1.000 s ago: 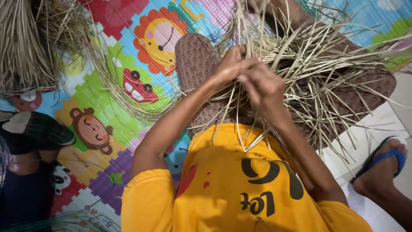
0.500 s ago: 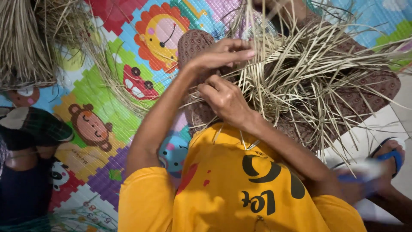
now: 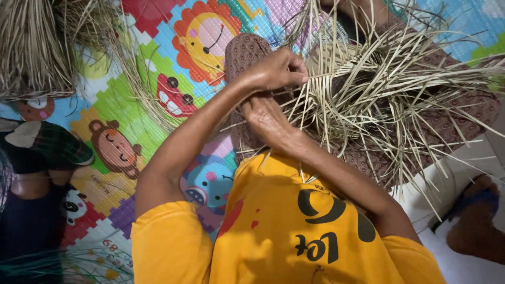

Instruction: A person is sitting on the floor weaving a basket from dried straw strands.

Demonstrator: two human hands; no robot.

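- Head view: our left hand (image 3: 276, 68) pinches the strips (image 3: 389, 89) at their near-left end; they fan away to the right and far.
- Our right hand (image 3: 265, 118) sits just below, fingers hidden, grip unclear; the mat (image 3: 158, 63) lies beneath.

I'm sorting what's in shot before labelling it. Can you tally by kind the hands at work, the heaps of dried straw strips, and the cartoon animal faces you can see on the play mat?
Hands at work: 2, the left hand and the right hand, both in the straw bundle
Straw heaps: 2, that bundle and the pile at top left
Cartoon faces on the play mat: 4 clear ones
Total: 8
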